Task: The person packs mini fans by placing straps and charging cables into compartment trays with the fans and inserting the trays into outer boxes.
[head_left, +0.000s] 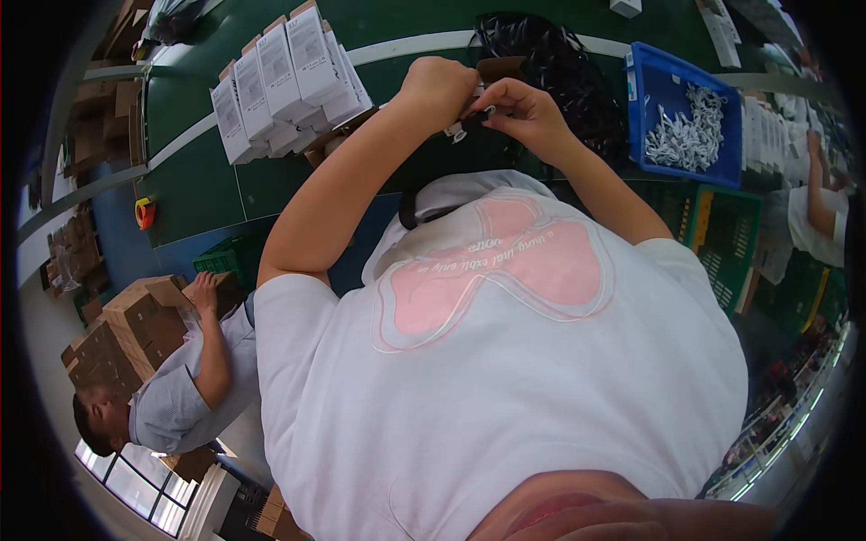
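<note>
My left hand [439, 90] is closed at the side of a small carton with a raised brown flap [502, 68]; most of the carton is hidden behind the hand. My right hand [528, 113] pinches a small black piece with a white end [487, 112] between thumb and fingers, close beside the left hand. Just below the fingers shows a small white bit [456, 132], too small to name. Beyond the right hand lies a heap of glossy black plastic-looking items [564, 77].
Slim white boxes [287, 68] are stacked at left on the green table [194, 185]. A blue bin [639, 108] at right holds many small white pieces [686, 131]. An orange tape dispenser [144, 214] lies near the table's left edge. Co-workers [194, 388] stand on both sides.
</note>
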Motion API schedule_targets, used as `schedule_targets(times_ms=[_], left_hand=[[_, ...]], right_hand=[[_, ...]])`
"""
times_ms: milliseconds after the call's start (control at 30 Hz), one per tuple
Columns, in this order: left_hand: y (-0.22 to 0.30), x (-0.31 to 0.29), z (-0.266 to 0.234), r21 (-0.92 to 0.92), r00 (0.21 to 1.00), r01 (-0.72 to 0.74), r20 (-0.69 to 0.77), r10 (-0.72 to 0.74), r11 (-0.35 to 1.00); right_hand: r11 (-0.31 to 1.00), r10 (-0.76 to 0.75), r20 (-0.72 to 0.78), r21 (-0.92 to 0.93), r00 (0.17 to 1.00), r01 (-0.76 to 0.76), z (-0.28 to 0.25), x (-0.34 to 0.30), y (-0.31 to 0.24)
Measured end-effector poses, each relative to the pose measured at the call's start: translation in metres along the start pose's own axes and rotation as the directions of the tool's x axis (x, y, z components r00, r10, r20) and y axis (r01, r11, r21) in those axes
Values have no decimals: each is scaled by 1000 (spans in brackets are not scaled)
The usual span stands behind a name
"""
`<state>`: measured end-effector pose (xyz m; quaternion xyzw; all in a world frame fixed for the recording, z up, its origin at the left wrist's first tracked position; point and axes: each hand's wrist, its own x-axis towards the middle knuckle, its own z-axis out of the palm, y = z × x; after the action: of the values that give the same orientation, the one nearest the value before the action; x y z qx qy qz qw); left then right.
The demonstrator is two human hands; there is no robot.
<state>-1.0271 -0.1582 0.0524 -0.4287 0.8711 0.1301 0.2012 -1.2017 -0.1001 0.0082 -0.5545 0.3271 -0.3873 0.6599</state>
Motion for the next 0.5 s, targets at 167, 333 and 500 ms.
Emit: schedule_targets(times_ms=[167, 333, 500], left_hand=[[-18, 15, 12, 23, 994, -71, -78, 72, 997], [-18, 18, 9, -4, 999, -33, -35, 33, 999], [-23, 27, 22, 21, 996, -55, -73, 56, 998]], right_hand=[[665, -376, -1, -697, 926, 269, 4, 3, 16], [445, -396, 128, -840, 909, 312, -4, 7, 14], [217, -294, 352, -881, 888, 421, 13, 19, 26]])
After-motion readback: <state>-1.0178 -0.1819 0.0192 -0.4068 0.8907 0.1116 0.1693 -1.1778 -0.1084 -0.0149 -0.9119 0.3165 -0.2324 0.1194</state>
